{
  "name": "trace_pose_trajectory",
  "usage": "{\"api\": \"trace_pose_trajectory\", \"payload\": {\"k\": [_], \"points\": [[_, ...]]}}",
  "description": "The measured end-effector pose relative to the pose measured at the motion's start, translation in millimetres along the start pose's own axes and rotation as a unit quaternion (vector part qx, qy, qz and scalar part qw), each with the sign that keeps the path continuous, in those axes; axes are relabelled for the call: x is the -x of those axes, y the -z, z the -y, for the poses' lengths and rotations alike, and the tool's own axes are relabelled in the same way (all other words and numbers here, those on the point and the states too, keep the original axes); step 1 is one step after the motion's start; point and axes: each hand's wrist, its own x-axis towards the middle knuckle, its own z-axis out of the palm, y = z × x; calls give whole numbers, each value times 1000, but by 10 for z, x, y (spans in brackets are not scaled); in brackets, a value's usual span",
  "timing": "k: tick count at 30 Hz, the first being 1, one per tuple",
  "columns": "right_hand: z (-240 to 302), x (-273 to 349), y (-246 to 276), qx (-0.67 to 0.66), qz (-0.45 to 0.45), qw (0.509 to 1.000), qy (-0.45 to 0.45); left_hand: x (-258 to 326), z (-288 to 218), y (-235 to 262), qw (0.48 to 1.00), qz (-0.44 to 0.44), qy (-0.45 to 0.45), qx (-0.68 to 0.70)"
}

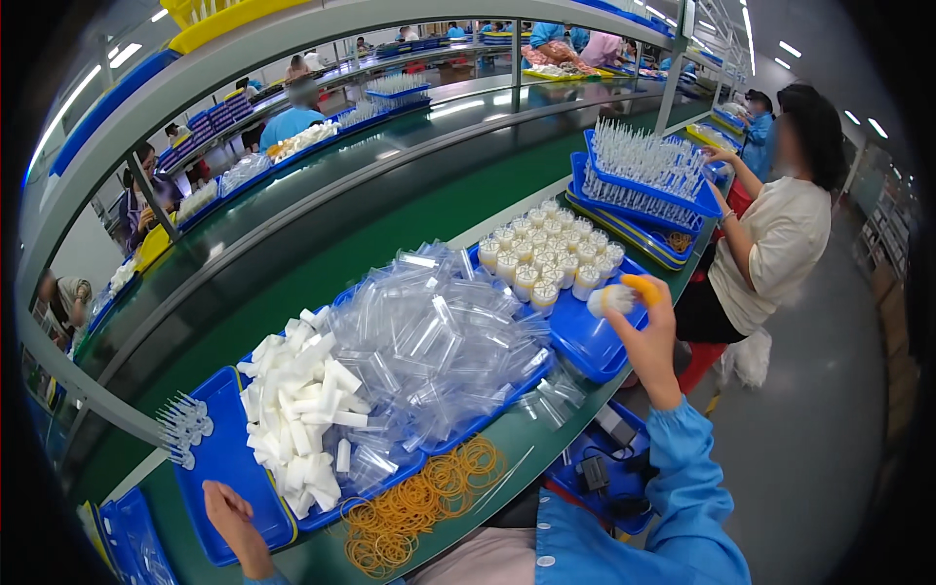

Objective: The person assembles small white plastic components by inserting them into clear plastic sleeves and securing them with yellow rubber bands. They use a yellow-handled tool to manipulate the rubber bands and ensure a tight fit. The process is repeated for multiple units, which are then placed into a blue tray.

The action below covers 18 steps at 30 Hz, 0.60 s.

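While tangled rubber bands (pixel 419 502) lie on the green surface (pixel 317 556) at the near side of the clear tube heap (pixel 439 331), the left hand (pixel 229 517) is left of that heap, past the white pieces (pixel 302 409), its fingers slightly curled. That grip seems to have hold of nothing, though the palm is partly turned away.

Right of the heap, the right hand (pixel 651 341) has its grip closed, thumb against fingers, on 1 round, white-topped bundle (pixel 611 300) above the bare part of a blue tray (pixel 587 346). The step appears to be adding it to the upright bundles (pixel 546 244) in that tray, at the heap's far right. The next move would call for lowering it upright and releasing it without toppling its neighbours.

Part of the held bundle is covered by the fingers, and whether a band circles it is hard to tell. Farther right of the heap, stacked trays (pixel 643 185) hide what the co-worker (pixel 780 224) handles; people well beyond the heap are small and blurred.
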Motion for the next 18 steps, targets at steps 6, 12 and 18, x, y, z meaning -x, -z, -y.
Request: {"api": "trace_pose_trajectory", "payload": {"k": [6, 12, 18], "points": [[-428, -203, -349, 195, 62, 974, 101, -727, 317, 520, 863, -97, -81, -488], [-372, -95, -443, 121, 24, 989, 81, -1062, 580, 1292, 741, -119, -167, -639], [-151, 39, -234, 58, 27, 997, 50, -1237, 419, 1064, 687, -156, -72, -706]]}}
